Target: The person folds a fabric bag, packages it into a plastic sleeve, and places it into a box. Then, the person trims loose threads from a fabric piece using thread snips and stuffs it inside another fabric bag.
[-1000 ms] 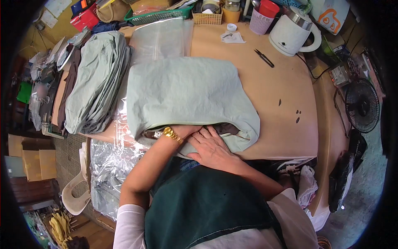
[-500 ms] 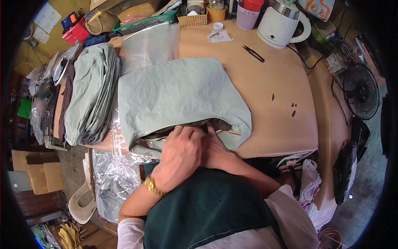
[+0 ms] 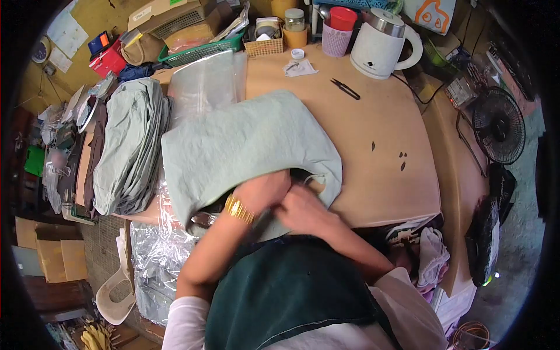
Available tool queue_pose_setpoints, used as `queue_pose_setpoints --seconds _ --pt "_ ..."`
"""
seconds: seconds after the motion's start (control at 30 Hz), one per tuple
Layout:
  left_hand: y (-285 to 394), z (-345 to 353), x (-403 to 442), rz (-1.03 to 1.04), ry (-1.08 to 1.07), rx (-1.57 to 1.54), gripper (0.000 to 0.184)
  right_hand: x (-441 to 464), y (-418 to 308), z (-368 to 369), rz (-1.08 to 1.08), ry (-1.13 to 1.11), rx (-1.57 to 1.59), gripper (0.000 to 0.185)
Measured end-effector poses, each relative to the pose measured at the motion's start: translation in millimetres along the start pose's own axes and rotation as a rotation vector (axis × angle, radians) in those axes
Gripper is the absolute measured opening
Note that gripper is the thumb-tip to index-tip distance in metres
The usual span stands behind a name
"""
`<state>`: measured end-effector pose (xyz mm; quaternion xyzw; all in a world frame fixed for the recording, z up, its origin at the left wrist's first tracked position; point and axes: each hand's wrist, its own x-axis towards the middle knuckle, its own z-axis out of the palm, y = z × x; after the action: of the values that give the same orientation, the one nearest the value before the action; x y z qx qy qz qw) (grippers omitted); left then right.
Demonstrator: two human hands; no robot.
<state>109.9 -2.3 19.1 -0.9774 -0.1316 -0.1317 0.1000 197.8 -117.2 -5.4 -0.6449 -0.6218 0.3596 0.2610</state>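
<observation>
A pale grey-green fabric bag lies on the table, its dark-lined opening turned toward me. My left hand, below a gold watch, reaches into that opening; its fingers are hidden under the upper edge. Beside it, crossing close to the left wrist, my right hand grips the near edge of the opening, fingers partly covered. Left of the bag stands a folded stack of similar grey-green fabric. Clear plastic bags lie just behind it.
Black thread snips and small dark scraps lie to the right on the brown-covered table. Farther back stand a white kettle, a lilac cup and a green basket. A black fan stands far right.
My left hand has pushed deeper into the opening, and its forearm has come forward. My right hand has shifted slightly. The bag's upper side has lifted and bunched; the view has moved a little.
</observation>
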Motion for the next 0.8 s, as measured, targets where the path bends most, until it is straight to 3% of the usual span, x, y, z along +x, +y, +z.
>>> queue_pose_setpoints --seconds 0.03,0.07,0.1,0.17,0.2,0.27,0.3,0.33,0.37,0.4,0.47,0.5,0.53,0.57,0.63,0.73,0.8 --pt "6 -22 -18 -0.137 -0.184 -0.368 0.040 -6 -5 -15 -0.163 0.270 -0.218 0.015" --pt "17 -39 -38 -0.209 -0.005 -0.377 0.036 -3 5 -19 -0.144 0.465 -0.290 0.017" --pt "20 -57 -54 -0.304 -0.083 -0.473 0.035 1 19 -30 -0.054 0.457 -0.347 0.019" --pt "-1 -61 -88 -0.314 -0.221 -0.484 0.035 2 36 -61 -0.107 0.628 -0.320 0.022" --pt "-9 -60 -99 -0.291 -0.244 -0.577 0.035 8 34 -70 -0.120 0.612 -0.315 0.022" --pt "-14 -83 -100 0.039 0.086 -0.592 0.035 23 29 -82 0.027 0.394 -0.349 0.027" --pt "-9 -87 -106 -0.043 0.259 -0.538 0.029 33 43 -87 -0.026 0.476 -0.281 0.027" --pt "-8 -89 -113 -0.066 0.256 -0.523 0.029 42 56 -89 -0.081 0.556 -0.211 0.027" --pt "-9 -87 -120 -0.275 0.240 -0.445 0.024 39 41 -95 -0.087 0.573 -0.167 0.026" --pt "-11 -84 -127 -0.481 0.225 -0.364 0.019 37 32 -91 -0.109 0.559 -0.159 0.026" --pt "-14 -64 -126 -0.551 0.299 -0.454 0.017 25 17 -76 0.074 0.486 -0.245 0.025" --pt "-11 -59 -124 -0.635 0.234 -0.502 0.018 21 6 -70 0.059 0.480 -0.244 0.025" --pt "-9 -55 -122 -0.718 0.166 -0.557 0.019 16 -7 -61 0.104 0.321 -0.067 0.022" --pt "-8 -53 -120 -0.698 0.130 -0.568 0.021 10 -17 -50 0.154 0.161 0.107 0.018" --pt "-7 -51 -119 -0.641 0.132 -0.557 0.020 5 -26 -21 -0.019 0.119 0.135 0.019" --pt "-3 -44 -114 -0.562 0.183 -0.585 0.016 2 -36 17 -0.264 0.243 0.022 0.025" --pt "-1 -50 -111 -0.610 0.289 -0.714 0.014 1 -48 25 -0.117 0.218 0.254 0.025"
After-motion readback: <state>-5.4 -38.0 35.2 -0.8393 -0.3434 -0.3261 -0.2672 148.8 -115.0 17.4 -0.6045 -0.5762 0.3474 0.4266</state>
